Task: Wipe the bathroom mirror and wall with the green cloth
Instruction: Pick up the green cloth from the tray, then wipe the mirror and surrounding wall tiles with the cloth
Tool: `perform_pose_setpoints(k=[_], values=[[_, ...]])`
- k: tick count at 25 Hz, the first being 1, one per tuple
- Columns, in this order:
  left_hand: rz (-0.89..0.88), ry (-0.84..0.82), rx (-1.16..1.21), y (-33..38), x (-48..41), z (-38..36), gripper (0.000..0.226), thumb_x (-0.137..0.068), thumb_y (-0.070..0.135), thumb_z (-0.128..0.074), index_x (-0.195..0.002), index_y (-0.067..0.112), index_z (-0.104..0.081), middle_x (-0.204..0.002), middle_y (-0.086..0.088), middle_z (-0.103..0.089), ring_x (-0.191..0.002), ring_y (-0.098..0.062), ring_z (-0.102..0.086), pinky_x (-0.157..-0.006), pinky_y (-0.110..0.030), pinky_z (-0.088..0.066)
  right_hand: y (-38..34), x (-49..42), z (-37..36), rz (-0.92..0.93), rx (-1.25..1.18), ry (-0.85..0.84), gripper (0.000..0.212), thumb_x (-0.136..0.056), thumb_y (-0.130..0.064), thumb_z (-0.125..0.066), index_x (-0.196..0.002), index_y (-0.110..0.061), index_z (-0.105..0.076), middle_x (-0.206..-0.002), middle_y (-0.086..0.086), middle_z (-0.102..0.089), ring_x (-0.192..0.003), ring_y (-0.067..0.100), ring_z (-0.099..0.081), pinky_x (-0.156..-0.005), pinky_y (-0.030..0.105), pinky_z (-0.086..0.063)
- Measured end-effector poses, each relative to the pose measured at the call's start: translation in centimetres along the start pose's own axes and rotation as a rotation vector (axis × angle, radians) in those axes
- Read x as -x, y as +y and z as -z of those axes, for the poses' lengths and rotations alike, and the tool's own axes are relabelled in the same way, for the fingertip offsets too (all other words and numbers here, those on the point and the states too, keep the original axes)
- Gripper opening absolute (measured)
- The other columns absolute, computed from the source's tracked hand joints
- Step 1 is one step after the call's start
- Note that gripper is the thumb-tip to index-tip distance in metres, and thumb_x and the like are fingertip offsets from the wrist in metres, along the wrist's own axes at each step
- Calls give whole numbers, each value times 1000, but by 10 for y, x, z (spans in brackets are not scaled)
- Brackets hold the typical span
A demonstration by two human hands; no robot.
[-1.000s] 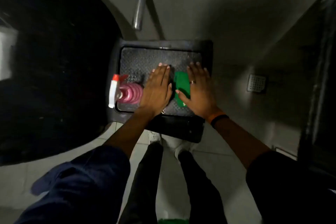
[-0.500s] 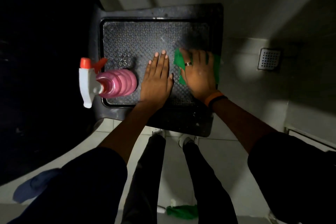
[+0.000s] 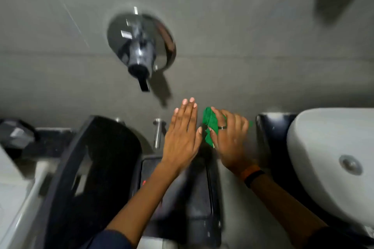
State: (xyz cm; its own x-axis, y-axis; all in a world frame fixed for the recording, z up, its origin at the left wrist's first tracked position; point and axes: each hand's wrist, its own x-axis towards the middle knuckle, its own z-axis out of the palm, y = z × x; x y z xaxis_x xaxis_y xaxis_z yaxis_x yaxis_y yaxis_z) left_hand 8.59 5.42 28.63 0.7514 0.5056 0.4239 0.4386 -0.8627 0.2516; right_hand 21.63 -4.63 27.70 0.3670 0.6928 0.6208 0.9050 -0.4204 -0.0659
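Head view, from the left: the left hand is flat and empty on the grey wall, the right hand presses the green cloth on it; next I expect wiping strokes upward

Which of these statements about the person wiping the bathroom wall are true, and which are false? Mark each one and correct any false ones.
1. The green cloth is under the right hand. True.
2. The left hand holds a spray bottle. False: it is open and flat, holding nothing.
3. A ring is on the right hand. True.
4. The white basin is left of both hands. False: it is to their right.
5. The chrome wall tap is above the hands in the picture. True.
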Motion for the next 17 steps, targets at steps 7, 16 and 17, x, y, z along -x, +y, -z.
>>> perform_pose_setpoints(k=[7,16,17], values=[[-205,402,-80,36,-181,201,67,-105,37,-38,-158,0,-21,-169,-16,-17,-158,-27,-8,-130,-42,-8,10,-240,173,99,57,480,55,-92,-32,-60,-142,-13,-50,-125,15,-63,-108,28,-45,-96,47,-34],[-456,736,-137,111,-317,350,68,-102,37,-39,-158,1,-24,-168,-16,-20,-158,-29,-13,-128,-46,-16,68,-395,350,230,346,974,59,-86,-30,-67,-140,-14,-52,-128,9,-55,-111,29,-47,-101,48,-33],[-476,768,-144,123,-330,358,68,-101,37,-39,-157,0,-26,-168,-16,-22,-157,-29,-15,-127,-47,-18,84,-406,370,231,387,1006,59,-85,-31,-68,-139,-14,-54,-128,9,-58,-111,29,-47,-101,48,-33]])
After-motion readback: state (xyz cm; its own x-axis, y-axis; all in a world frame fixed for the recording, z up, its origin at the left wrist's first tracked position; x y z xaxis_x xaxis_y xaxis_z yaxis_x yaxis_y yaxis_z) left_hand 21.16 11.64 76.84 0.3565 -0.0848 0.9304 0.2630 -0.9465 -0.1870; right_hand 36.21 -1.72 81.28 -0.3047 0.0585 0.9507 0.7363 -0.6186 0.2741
